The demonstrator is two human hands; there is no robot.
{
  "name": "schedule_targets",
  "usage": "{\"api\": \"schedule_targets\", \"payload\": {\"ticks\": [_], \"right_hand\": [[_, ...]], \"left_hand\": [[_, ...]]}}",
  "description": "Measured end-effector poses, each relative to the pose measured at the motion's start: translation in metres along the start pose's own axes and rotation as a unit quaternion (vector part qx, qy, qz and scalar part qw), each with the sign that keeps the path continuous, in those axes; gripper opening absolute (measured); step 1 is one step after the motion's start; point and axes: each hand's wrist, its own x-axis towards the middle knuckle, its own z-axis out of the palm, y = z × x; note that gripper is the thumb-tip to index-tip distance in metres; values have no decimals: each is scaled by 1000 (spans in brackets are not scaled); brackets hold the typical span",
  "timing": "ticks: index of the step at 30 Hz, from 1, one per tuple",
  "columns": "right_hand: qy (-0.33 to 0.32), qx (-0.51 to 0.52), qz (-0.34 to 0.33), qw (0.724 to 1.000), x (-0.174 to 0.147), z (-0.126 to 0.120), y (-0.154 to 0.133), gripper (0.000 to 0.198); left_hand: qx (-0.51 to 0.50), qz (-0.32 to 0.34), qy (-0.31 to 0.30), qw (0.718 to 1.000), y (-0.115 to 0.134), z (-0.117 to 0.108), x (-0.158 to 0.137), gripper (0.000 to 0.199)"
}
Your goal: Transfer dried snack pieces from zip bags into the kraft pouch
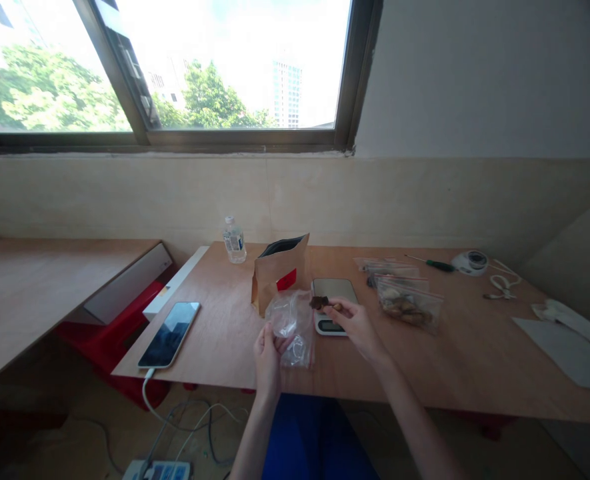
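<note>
My left hand [271, 348] is closed on a clear zip bag [295, 333] near the table's front edge. Between the fingertips of my right hand [349, 321] is a dark brown, irregular dried piece [319, 303], held just right of the bag. Below that hand lies a small kitchen scale [335, 288], its display partly in view and its plate partly covered by my fingers. Behind the clear bag stands a brown paper pouch [279, 267], open at the top, with a red label. To the right, filled zip bags [407, 303] hold brownish and pale pieces.
A water bottle [235, 240] stands at the back left. A phone [169, 335] with a charging cable lies at the left edge. On the right are a green-handled screwdriver [439, 265], a white round device [471, 263], a cable and a paper sheet [565, 350].
</note>
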Motion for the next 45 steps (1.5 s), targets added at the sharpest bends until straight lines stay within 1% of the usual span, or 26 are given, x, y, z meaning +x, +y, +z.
{"api": "schedule_targets", "payload": {"ticks": [2, 4, 8, 11, 14, 16, 23, 26, 28, 32, 34, 37, 39, 40, 41, 42, 43, 45], "right_hand": [[21, -14, -48, 999, 14, 2, -11, 29], [36, -36, -116, 992, 36, 8, -26, 26], [22, -81, -244, 966, 89, 30, -58, 22], [-6, -160, -306, 938, 118, 48, -72, 16], [-77, -251, -327, 908, 130, 58, -77, 11], [-118, -287, -330, 892, 132, 60, -79, 13], [-187, -336, -331, 862, 135, 52, -86, 18], [-204, -363, -327, 848, 135, 52, -93, 18], [-203, -361, -323, 851, 132, 53, -96, 17], [-180, -326, -312, 874, 129, 60, -94, 25], [-165, -328, -327, 871, 128, 62, -90, 26], [-110, -323, -359, 869, 123, 58, -84, 30], [-47, -300, -356, 884, 113, 50, -78, 28], [-12, -284, -339, 897, 106, 44, -73, 25], [21, -268, -307, 913, 98, 38, -66, 24], [50, -255, -262, 929, 89, 32, -58, 26], [72, -247, -204, 945, 79, 26, -48, 28], [75, -246, -81, 963, 62, 16, -27, 32]], "left_hand": [[2, 3, 12, 1000, 1, -5, 2, 22], [9, 1, 17, 1000, 0, -9, 3, 20], [25, -6, 20, 999, -2, -15, 3, 20], [34, -15, 23, 999, 1, -17, 3, 20], [43, -20, 31, 998, 6, -19, 3, 21], [41, -20, 36, 998, 8, -21, 2, 22], [40, -25, 26, 999, 5, -24, 2, 28], [40, -25, 28, 999, 6, -22, 1, 30], [40, -26, 29, 998, 6, -21, 1, 31], [39, -20, 22, 999, 4, -21, 1, 32], [38, -17, 15, 999, 4, -21, 0, 34], [48, -13, 2, 999, 4, -20, -1, 38], [57, -10, 0, 998, 5, -19, -2, 41], [64, -5, 2, 998, 6, -19, -3, 44], [75, 2, 6, 997, 6, -18, -4, 46], [89, 11, 11, 996, 5, -17, -5, 49], [105, 22, 14, 994, 5, -17, -6, 51], [135, 44, 7, 990, 2, -15, -7, 53]]}}
